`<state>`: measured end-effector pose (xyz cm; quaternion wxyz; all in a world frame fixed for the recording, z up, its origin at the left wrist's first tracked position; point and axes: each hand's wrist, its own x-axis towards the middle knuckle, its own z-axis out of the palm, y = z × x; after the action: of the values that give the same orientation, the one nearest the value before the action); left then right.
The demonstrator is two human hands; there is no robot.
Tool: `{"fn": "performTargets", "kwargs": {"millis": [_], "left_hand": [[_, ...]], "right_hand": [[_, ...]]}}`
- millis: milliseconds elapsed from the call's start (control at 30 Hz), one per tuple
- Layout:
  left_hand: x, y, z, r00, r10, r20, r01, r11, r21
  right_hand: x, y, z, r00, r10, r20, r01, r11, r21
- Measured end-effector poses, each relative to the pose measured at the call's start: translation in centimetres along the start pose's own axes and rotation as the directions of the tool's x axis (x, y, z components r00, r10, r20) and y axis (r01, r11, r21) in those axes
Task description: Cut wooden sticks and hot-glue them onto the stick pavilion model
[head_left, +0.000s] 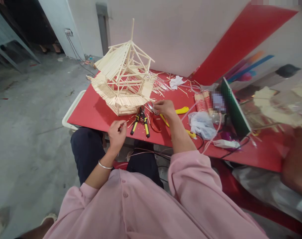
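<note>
Head camera view, which I watch from my remote seat, has a pagoda-like stick model (127, 83) standing upright on the red table (91, 114), and I place everything else by it. Its broad base on the flat top looks to me like what holds the tall frame steady. Just off its near side is the left hand (117, 132), fingers curled inward, beside a sliver of pale stick; I cannot tell whether they grip it. At its near right corner hovers the right hand (165, 108), fingertips bunched together by the metal end of a red-handled tool (155, 125); whether they clamp anything, I cannot tell. With both hands low and close to the model, I judge small pieces could be managed without brushing its roof. Black-and-yellow pliers (146, 125) lie against its near edge, handles toward the person, probably for an easy reach. Right of it are a yellow-handled tool (182, 110) and, farther off, a crumpled plastic bag (202, 125); loose sticks (158, 89) lie scattered just beside it.
</note>
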<state>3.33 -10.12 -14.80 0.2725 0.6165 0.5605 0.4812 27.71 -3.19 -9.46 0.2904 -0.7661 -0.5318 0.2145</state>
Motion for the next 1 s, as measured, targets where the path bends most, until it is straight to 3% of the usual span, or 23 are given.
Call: {"fn": "performTargets", "kwargs": {"millis": [67,133,200,267,367,433,567,667,867,933,1000], "left_hand": [[-0.4,1.2,0.7,0.993,-0.033,0.116,0.052,0.984,-0.168],[-0.8,2.4,1.7,0.94,-0.087,0.33,0.214,0.903,-0.372],[-1.2,3.6,2.6,0.821,-0.105,0.561,0.436,0.751,-0.497],[-1.7,4.5,3.1,0.716,-0.097,0.691,0.587,0.62,-0.522],[-2.1,5.0,2.6,0.686,-0.135,0.715,0.652,0.552,-0.52],[-2.0,4.9,1.8,0.661,-0.16,0.733,0.682,0.536,-0.498],[-1.4,4.9,-0.1,0.569,-0.186,0.801,0.759,0.494,-0.424],[-0.8,5.5,-1.6,0.585,-0.227,0.779,0.765,0.472,-0.438],[1.8,7.7,-5.1,0.765,-0.319,0.559,0.638,0.49,-0.594],[3.3,8.6,-6.2,0.802,-0.35,0.485,0.598,0.489,-0.635],[5.2,9.5,-7.2,0.818,-0.363,0.447,0.575,0.481,-0.661]], "right_hand": [[-2.4,0.0,-0.9,0.999,0.012,-0.046,-0.007,0.995,0.099],[-5.7,-0.1,-0.9,0.996,0.013,-0.083,0.013,0.952,0.305],[-9.4,-0.3,0.2,0.997,0.001,-0.08,0.042,0.845,0.533],[-12.4,-0.4,1.6,0.998,0.023,-0.063,0.024,0.75,0.661],[-14.6,-0.2,2.9,0.999,0.041,-0.024,-0.011,0.686,0.728],[-14.9,-0.1,2.8,0.998,-0.058,0.028,0.02,0.693,0.721],[-14.3,-0.8,2.0,0.958,-0.283,0.049,0.17,0.696,0.697],[-13.6,-2.3,2.1,0.954,-0.299,-0.019,0.23,0.692,0.684],[-12.5,-7.0,3.4,0.92,-0.365,-0.146,0.364,0.652,0.665],[-12.1,-8.5,3.3,0.873,-0.433,-0.223,0.478,0.677,0.559],[-11.6,-9.9,2.8,0.792,-0.532,-0.299,0.61,0.709,0.354]]}}
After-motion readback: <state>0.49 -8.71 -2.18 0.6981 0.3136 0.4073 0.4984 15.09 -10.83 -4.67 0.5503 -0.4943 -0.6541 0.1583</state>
